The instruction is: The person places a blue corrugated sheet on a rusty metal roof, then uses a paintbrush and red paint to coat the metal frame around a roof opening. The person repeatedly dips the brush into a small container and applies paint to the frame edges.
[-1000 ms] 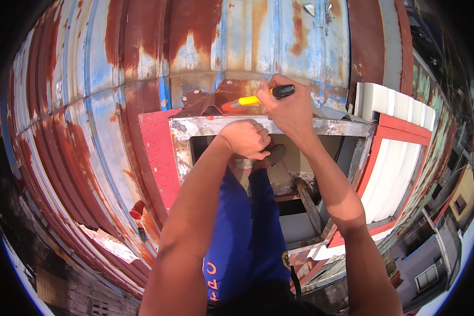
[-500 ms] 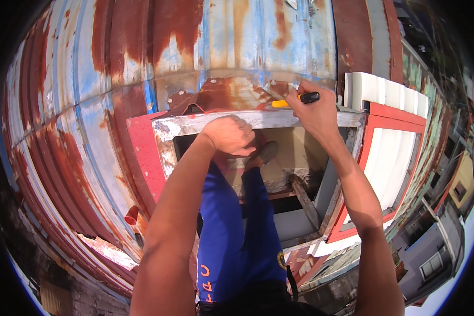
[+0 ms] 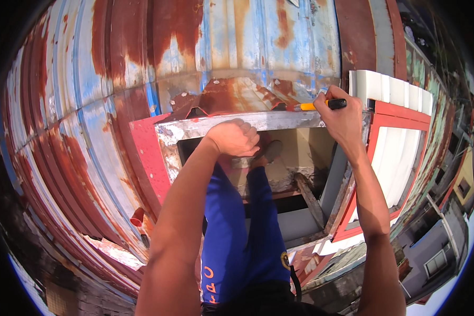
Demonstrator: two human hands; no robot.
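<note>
My right hand [image 3: 343, 118] grips a slim tool with a yellow shaft and a black rounded end [image 3: 324, 105]. Its yellow end points left, low over the rusty roofing edge just beyond the opening; its exact kind I cannot tell. My left hand [image 3: 234, 138] is curled closed against the far bar of the weathered frame [image 3: 284, 120]. The inside of that fist is hidden. Red colour marks the rusty metal sheet [image 3: 224, 97] along the frame's far side. Below the frame, my legs in blue trousers [image 3: 224, 210] reach down into the opening.
Corrugated roofing [image 3: 142, 42], rusty and faded blue, spreads ahead and left. A white panel with red trim [image 3: 395, 158] stands open at the right. Inside the opening runs a wooden bar [image 3: 309, 200]. A small red cup-like object [image 3: 137, 216] lies on the roof at left.
My right hand has shifted right along the frame's far edge with the yellow tool. My left hand stays closed at the frame. The whole view has moved slightly.
</note>
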